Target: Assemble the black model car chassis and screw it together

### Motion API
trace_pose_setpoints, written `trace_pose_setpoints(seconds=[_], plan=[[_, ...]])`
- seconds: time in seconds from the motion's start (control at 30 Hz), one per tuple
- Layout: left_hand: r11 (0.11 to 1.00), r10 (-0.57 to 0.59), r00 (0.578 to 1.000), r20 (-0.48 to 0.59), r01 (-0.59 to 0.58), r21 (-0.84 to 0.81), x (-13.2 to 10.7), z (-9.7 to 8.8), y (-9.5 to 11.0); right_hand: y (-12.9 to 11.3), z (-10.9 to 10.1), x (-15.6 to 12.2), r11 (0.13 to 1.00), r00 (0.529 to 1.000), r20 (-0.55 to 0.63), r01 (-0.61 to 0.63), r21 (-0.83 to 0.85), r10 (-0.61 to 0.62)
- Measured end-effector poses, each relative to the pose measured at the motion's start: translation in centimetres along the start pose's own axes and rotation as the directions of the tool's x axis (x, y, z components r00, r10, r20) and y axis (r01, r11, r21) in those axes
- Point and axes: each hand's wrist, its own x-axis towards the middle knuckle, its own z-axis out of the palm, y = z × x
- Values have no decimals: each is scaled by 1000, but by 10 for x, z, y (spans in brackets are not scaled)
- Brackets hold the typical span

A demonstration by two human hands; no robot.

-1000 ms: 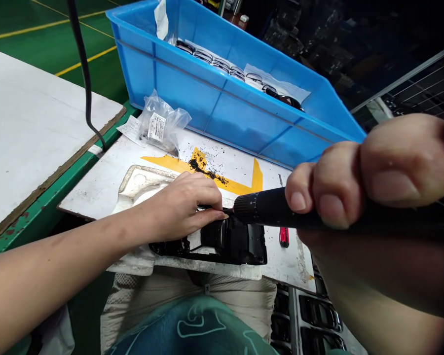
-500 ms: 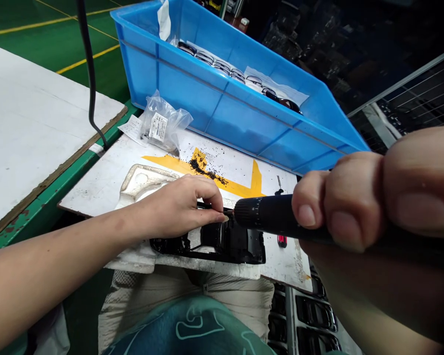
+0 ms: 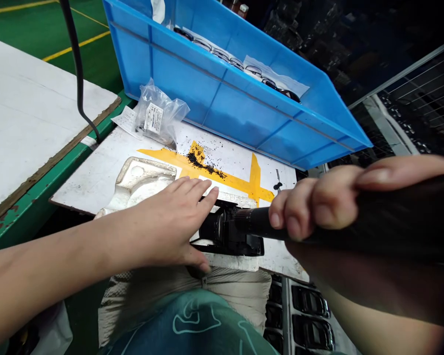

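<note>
A black electric screwdriver (image 3: 318, 217) is in my right hand (image 3: 318, 202), whose fingers wrap around its body. Its ribbed front end (image 3: 242, 219) points left, over the right part of a glossy black plastic housing (image 3: 244, 246). Where the tip meets the housing is hard to make out. My left hand (image 3: 177, 222) lies spread across the housing's left side, thumb toward me and fingers toward the far edge, covering part of it. Beneath the housing is a worn white foam holder (image 3: 126, 177). A heap of tiny black screws (image 3: 203, 165) lies beyond it.
A large blue bin (image 3: 207, 93) holding wrapped dark parts stands behind the board. A clear labelled bag (image 3: 155, 116) sits at its left. Black cable (image 3: 76, 64) hangs on the left. Several black housings (image 3: 311, 301) lie low at right. A thin metal-shafted tool (image 3: 277, 180) is partly hidden.
My left hand has gone from pinching near the screwdriver tip to lying spread on the housing. The screwdriver's front end has moved lower over the housing. The view has shifted slightly.
</note>
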Motion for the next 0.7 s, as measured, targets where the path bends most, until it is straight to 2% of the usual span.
trace_pose_setpoints(seconds=[0.1, 0.2, 0.3, 0.43, 0.7], plan=[[991, -49, 994, 94, 37, 126, -3, 14, 5, 16, 0, -8, 999, 997, -66, 39, 21, -37], [988, -79, 992, 99, 65, 140, -1, 20, 6, 30, 3, -13, 998, 996, -94, -4, 60, 9], [987, -83, 992, 99, 68, 148, 2, 17, 6, 39, 6, -15, 997, 995, -100, 11, 78, -3], [985, -79, 989, 123, 59, 162, 1, 13, 7, 43, 7, -13, 995, 994, -95, 59, 81, -51], [986, -83, 989, 125, 63, 154, 0, 15, 6, 40, 8, -9, 999, 997, -72, 3, 46, 1]])
